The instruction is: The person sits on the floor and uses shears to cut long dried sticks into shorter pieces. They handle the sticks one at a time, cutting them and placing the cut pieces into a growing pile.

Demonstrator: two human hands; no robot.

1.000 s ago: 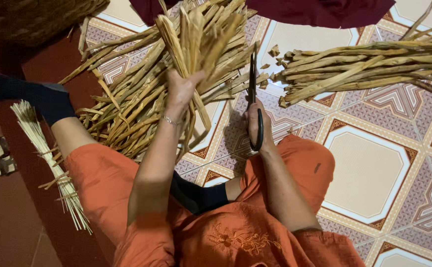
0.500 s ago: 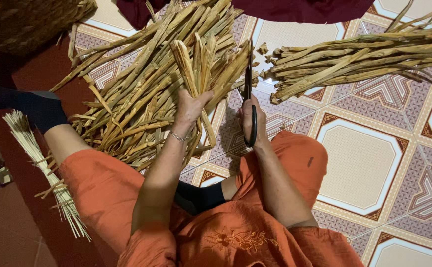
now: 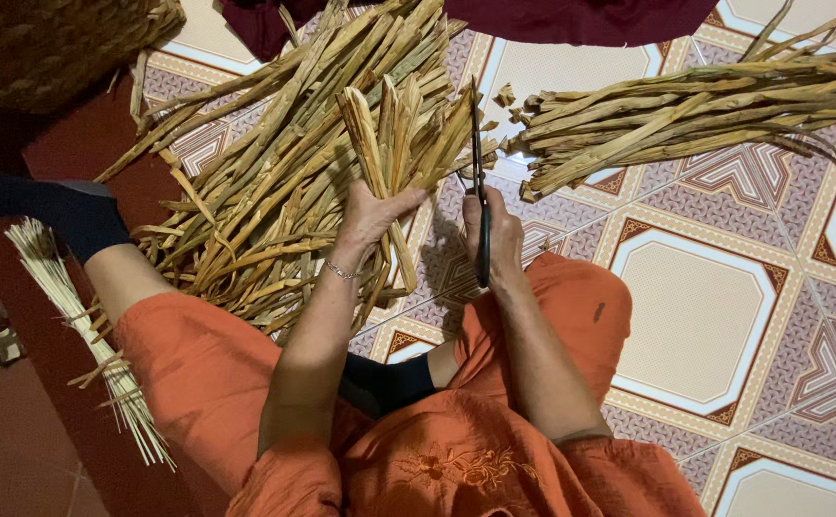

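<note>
Handful of dried reed strips (image 3: 389, 144) gripped upright in left hand (image 3: 370, 215), fingers wrapped round lower ends, tips fanning above. Black scissors (image 3: 480, 191) clasped in right hand (image 3: 495, 235), just beside strips, blades pointing up. Loose strip pile (image 3: 246, 191) behind on tiled floor (image 3: 705, 316); trimmed bundle (image 3: 686, 115) well to right.

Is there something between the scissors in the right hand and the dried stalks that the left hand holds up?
Nothing visible. The scissors in the right hand stand just beside the stalks gripped by the left hand, with only open floor tile showing between them.
</note>
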